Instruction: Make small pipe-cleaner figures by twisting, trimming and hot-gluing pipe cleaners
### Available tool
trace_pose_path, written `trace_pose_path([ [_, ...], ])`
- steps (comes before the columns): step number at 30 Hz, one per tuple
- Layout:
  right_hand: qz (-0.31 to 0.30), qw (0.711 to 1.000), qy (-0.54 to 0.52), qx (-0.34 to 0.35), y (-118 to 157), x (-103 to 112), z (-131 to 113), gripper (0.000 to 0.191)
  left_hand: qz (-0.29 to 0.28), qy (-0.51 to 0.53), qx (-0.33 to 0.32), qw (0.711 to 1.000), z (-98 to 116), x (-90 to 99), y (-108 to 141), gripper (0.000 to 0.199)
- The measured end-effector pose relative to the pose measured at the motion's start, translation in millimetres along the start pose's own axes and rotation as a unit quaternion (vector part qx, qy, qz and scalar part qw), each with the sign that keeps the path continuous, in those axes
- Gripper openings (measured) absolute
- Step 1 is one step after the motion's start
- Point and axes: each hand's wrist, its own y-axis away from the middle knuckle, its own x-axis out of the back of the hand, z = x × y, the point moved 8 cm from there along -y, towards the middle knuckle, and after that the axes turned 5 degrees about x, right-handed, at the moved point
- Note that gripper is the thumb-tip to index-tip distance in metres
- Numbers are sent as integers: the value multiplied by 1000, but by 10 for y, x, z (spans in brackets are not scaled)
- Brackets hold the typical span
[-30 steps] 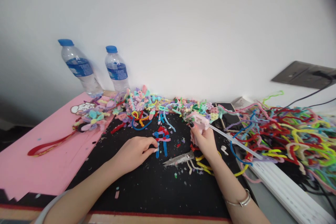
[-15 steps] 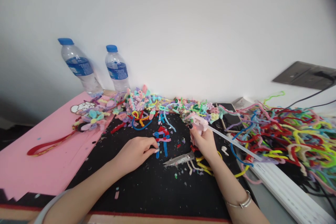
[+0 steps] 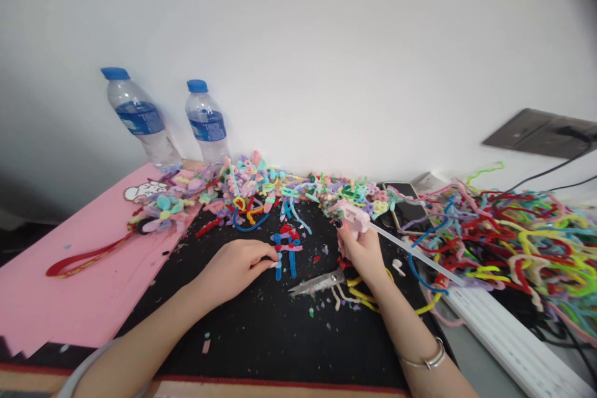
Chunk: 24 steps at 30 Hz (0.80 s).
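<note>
My left hand [image 3: 240, 266] is closed in a pinch at the left edge of a small pipe-cleaner figure [image 3: 292, 263] lying on the black mat. The figure has blue upright strips, a pink crosspiece and red at its top. My right hand [image 3: 367, 256] wraps round a pink glue gun [image 3: 354, 216], held above the mat with its nozzle towards the upper left. A long translucent glue stick [image 3: 415, 251] sticks out of the gun's back. Below that hand lie scissors [image 3: 317, 283] with parted blades pointing left; their handles are partly hidden.
Pipe-cleaner pieces [image 3: 242, 183] line the wall. A large tangle of pipe cleaners [image 3: 527, 230] spreads at right over a white power strip [image 3: 522, 339]. Two water bottles [image 3: 208, 124] stand at back left near pink sheets [image 3: 69, 249]. A phone [image 3: 401, 193] and a white earbud [image 3: 398, 267] lie right.
My left hand has shifted very slightly at the figure's left edge. The right hand keeps the glue gun in nearly the same place; the whole view has moved a touch.
</note>
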Motion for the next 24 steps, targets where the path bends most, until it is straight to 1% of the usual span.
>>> trace_pose_path([
  [5,-2,1000,0,-1,4,0,-14,37,2,-5,-8,1000,8,10,-6,13],
  [9,-2,1000,-1,2,5,4,-13,38,-6,-14,-23,1000,17,-25,-2,14],
  [15,-3,1000,-3,0,1,-9,7,37,-1,-18,-32,999,13,-69,0,14],
  [24,-2,1000,5,2,3,-5,10,37,-2,-13,-30,999,17,-85,-12,14],
])
